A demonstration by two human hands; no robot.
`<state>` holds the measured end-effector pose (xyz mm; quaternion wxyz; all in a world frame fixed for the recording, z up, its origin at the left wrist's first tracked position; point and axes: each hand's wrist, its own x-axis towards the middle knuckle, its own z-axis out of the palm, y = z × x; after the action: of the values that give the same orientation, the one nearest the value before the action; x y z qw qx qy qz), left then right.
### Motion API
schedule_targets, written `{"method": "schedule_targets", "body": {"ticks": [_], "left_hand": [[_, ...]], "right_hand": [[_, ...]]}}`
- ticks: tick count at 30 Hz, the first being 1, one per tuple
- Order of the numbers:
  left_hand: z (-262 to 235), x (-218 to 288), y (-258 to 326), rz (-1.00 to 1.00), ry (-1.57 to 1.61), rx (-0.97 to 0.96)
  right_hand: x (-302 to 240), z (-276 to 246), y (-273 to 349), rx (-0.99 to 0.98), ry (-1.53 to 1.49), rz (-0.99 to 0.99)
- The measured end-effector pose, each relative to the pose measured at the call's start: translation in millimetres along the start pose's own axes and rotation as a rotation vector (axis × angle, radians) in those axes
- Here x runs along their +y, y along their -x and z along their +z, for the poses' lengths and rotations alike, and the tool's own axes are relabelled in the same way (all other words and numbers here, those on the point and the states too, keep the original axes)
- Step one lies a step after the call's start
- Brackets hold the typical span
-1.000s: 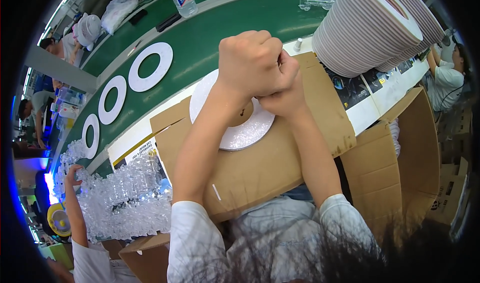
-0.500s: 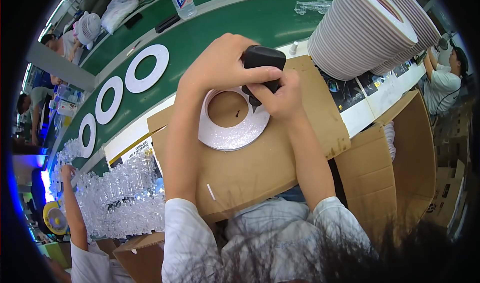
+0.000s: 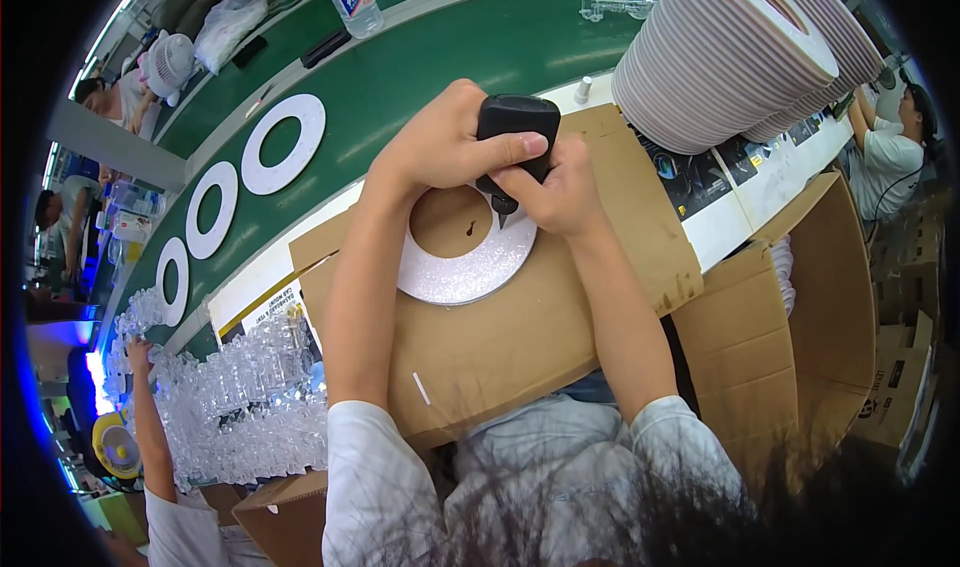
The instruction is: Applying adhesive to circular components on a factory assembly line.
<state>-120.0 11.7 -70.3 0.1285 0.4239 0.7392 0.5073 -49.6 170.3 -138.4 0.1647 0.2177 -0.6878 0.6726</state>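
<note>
Both my hands are wrapped round a black bottle (image 3: 518, 127) with a pointed nozzle. My left hand (image 3: 437, 139) grips it from the left and my right hand (image 3: 562, 193) from the right, thumbs on its near side. The bottle is tipped nozzle down, its tip at the right part of a flat white glittery ring (image 3: 465, 275). This ring lies on a brown cardboard sheet (image 3: 500, 352) before me, its far part hidden by my hands. A small dark mark shows on the cardboard through the ring's hole.
Three white rings (image 3: 285, 145) lie on the green belt (image 3: 440, 62). Tall stacks of rings (image 3: 720, 62) stand at the far right, beside an open carton (image 3: 825, 307). Clear plastic parts (image 3: 240, 397) pile up at left, near a co-worker's arm (image 3: 152, 417). A drink bottle (image 3: 355, 2) stands beyond.
The whole view has shifted slightly. My hands keep hold of the black bottle, and its nozzle stays at the ring's right part. The three rings on the belt sit slightly lower in the picture.
</note>
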Motion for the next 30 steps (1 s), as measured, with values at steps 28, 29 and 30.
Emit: {"method": "schedule_targets", "body": {"ticks": [28, 29, 30], "left_hand": [[1.8, 14.4, -0.1, 0.114, -0.264, -0.076], [1.7, 13.1, -0.1, 0.133, -0.222, -0.074], [1.5, 12.4, 0.2, 0.152, -0.181, -0.071]], "right_hand": [[-16.5, -27.1, -1.4, -0.126, 0.130, -0.075], [-15.7, -25.0, -1.5, -0.115, 0.092, -0.043], [-14.9, -22.9, -1.7, -0.105, 0.053, -0.011]]}}
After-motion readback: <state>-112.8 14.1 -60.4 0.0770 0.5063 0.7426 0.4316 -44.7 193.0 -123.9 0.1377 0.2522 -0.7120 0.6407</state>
